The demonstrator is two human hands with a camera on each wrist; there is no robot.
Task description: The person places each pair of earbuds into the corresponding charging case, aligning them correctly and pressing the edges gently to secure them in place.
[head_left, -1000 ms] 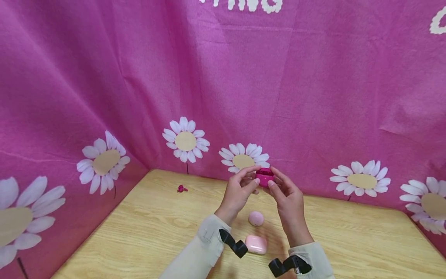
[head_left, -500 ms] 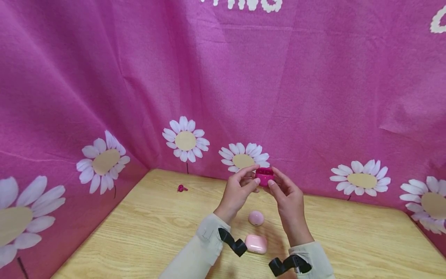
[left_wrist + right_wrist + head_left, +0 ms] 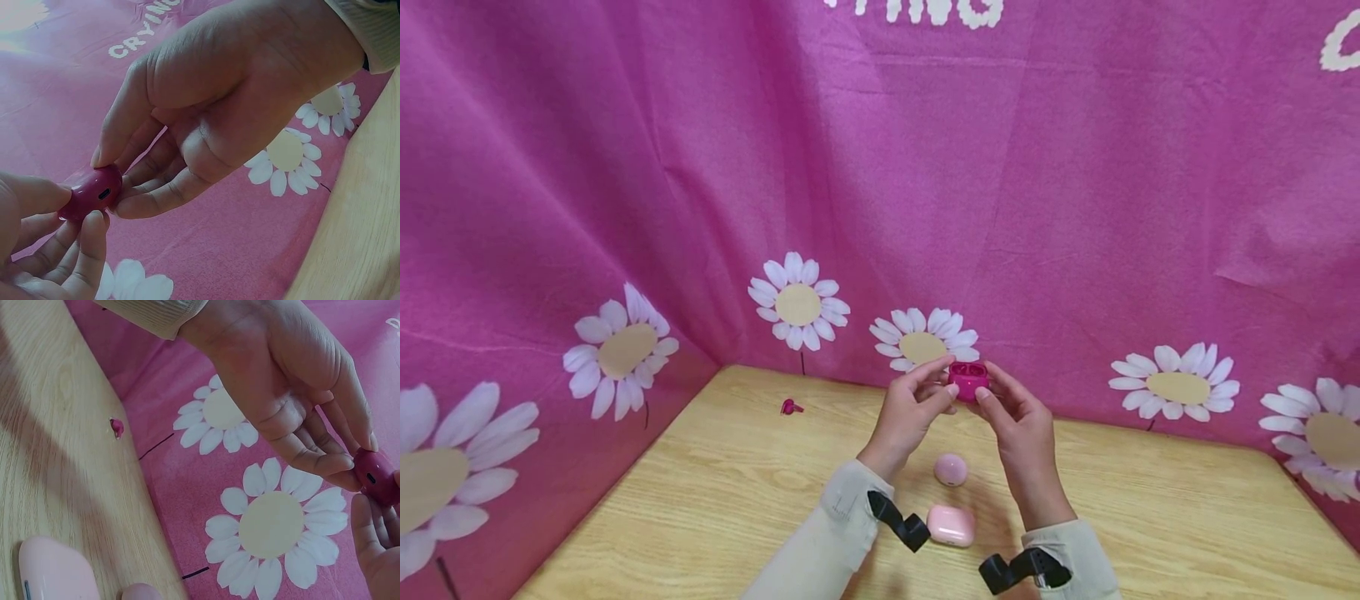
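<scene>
A magenta earbud charging case [image 3: 968, 386] is held up above the table between both hands, near the curtain. Its top side shows two dark wells; whether an earbud sits in them cannot be told. My left hand [image 3: 910, 412] pinches its left side between thumb and fingers. On its right side, my right hand [image 3: 1022, 429] grips it with thumb in front. In the left wrist view, the case [image 3: 95, 192] shows a small dark port. What looks like a magenta earbud [image 3: 792, 407] lies on the table, far left; the right wrist view also shows this earbud [image 3: 117, 428].
Below the hands, a round pale-pink case [image 3: 951, 469] and a larger glossy pink case [image 3: 951, 525] sit on the wooden table [image 3: 722, 483]. A magenta curtain [image 3: 880, 192] with daisies rises behind the table and along its left side.
The magenta case has tilted slightly, so its two wells show more clearly to the head camera. Both hands keep their hold on it almost in place.
</scene>
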